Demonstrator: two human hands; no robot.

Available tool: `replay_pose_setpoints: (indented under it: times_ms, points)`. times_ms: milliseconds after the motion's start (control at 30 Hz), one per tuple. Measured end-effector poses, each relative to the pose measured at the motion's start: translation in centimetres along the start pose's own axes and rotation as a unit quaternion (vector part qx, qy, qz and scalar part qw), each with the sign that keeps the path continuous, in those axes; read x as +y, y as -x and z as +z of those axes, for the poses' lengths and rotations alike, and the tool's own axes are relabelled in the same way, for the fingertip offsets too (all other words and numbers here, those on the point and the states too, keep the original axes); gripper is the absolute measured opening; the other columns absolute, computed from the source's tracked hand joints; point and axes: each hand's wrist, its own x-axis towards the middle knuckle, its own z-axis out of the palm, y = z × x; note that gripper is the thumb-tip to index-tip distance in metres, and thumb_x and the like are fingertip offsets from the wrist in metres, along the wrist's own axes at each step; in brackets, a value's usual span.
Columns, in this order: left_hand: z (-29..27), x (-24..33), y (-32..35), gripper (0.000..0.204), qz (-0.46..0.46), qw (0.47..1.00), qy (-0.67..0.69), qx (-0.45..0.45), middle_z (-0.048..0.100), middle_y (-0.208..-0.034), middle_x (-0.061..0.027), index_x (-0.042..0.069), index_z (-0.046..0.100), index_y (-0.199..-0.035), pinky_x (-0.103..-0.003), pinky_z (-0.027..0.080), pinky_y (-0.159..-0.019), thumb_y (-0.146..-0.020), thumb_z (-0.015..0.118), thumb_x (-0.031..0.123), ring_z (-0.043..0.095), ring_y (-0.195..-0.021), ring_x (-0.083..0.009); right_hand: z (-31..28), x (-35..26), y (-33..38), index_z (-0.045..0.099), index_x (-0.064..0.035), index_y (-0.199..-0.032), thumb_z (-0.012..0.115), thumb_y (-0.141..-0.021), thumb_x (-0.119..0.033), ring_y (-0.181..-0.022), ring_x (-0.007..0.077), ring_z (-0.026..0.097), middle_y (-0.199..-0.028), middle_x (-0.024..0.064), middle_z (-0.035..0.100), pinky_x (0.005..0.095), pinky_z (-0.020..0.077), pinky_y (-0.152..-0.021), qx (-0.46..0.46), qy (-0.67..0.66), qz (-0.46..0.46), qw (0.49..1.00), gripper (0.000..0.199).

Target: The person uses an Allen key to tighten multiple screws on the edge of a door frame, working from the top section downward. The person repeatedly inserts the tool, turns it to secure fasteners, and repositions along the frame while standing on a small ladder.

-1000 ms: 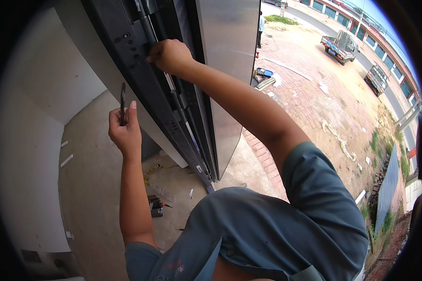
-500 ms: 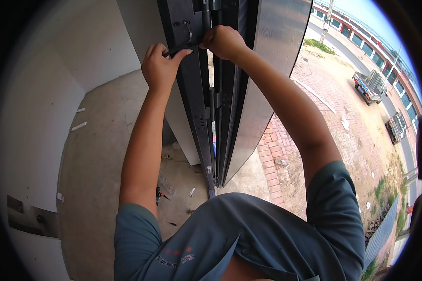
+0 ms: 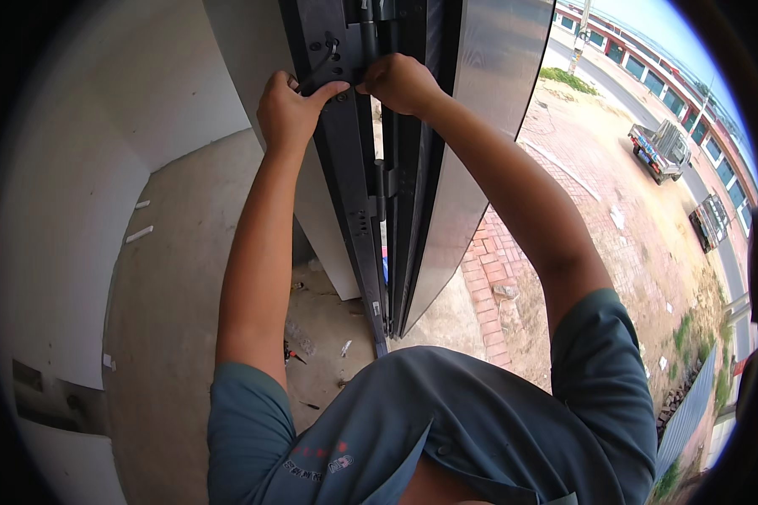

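Observation:
My left hand (image 3: 290,109) is raised to the dark metal door frame (image 3: 337,156), its thumb and fingers pinched around a thin, dark, cable-like piece (image 3: 313,77). That piece curves up toward the holes in the frame's face; its exact kind is unclear. Just right of it, my right hand (image 3: 402,84) has its fingers curled in at the gap beside the upper hinge (image 3: 368,40). Whatever those fingers grip is hidden. A lower hinge (image 3: 381,181) shows beneath both hands. The open door leaf (image 3: 467,126) has a grey face and stands to the right of the frame.
Indoors at left are a white wall (image 3: 76,210) and a concrete floor (image 3: 185,278). A tool with an orange part (image 3: 293,353) lies on the floor near the frame's foot. Outside are red paving (image 3: 488,261), a parked truck (image 3: 661,151) and a corrugated sheet (image 3: 689,412).
My left thumb is a little higher on the frame, and the dark piece bends more steeply upward. My right hand has lowered slightly at the gap. The view has tilted a bit.

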Motion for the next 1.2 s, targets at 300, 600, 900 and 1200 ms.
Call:
replay_pose_setpoints:
  times_ms: [300, 600, 900, 1200]
  points:
    - [-0.5, 0.5, -0.3, 0.081, -0.077, 0.991, 0.071, -0.08, 0.068, -0.077, -0.0141, 0.0, 0.056, -0.086, -0.038, 0.057, -0.066, -0.059, 0.093, 0.067, 0.07, -0.069, -0.0271, 0.4, 0.7, 0.9, 0.076, -0.02, -0.105, 0.059, -0.102, -0.04, -0.074, 0.0273, 0.074, -0.076, 0.0061, 0.073, 0.041, 0.0563, -0.064, 0.045, 0.186, -0.144, 0.971, 0.026]
    - [-0.3, 0.0, -0.1, 0.08, -0.1, 0.984, 0.085, -0.122, 0.069, -0.079, -0.0101, 0.0, 0.061, -0.092, -0.033, 0.056, -0.068, -0.063, 0.091, 0.068, 0.07, -0.071, -0.0216, -2.2, 0.0, -0.8, 0.076, -0.0173, -0.104, 0.053, -0.107, -0.039, -0.068, 0.029, 0.072, -0.073, 0.0079, 0.072, 0.0394, 0.0555, -0.063, -0.03, 0.286, -0.251, 0.924, 0.032]
    - [0.8, -0.7, 0.4, 0.076, -0.069, 0.987, 0.114, -0.09, 0.064, -0.072, -0.0068, 0.001, 0.057, -0.088, -0.034, 0.054, -0.063, -0.067, 0.09, 0.067, 0.065, -0.066, -0.0199, -2.1, -0.2, -0.5, 0.078, -0.0199, -0.101, 0.057, -0.104, -0.041, -0.083, 0.0289, 0.075, -0.083, 0.0065, 0.076, 0.042, 0.0589, -0.071, -0.041, 0.254, -0.18, 0.949, 0.029]
    - [1.1, -1.3, 0.7, 0.077, -0.069, 0.988, 0.112, -0.077, 0.064, -0.067, -0.0068, 0.003, 0.057, -0.087, -0.033, 0.054, -0.058, -0.068, 0.085, 0.072, 0.067, -0.059, -0.0205, -3.9, -3.5, -3.1, 0.08, -0.0173, -0.098, 0.065, -0.097, -0.051, -0.09, 0.0257, 0.077, -0.093, 0.0058, 0.078, 0.0378, 0.0604, -0.077, -0.09, 0.346, -0.155, 0.921, 0.037]
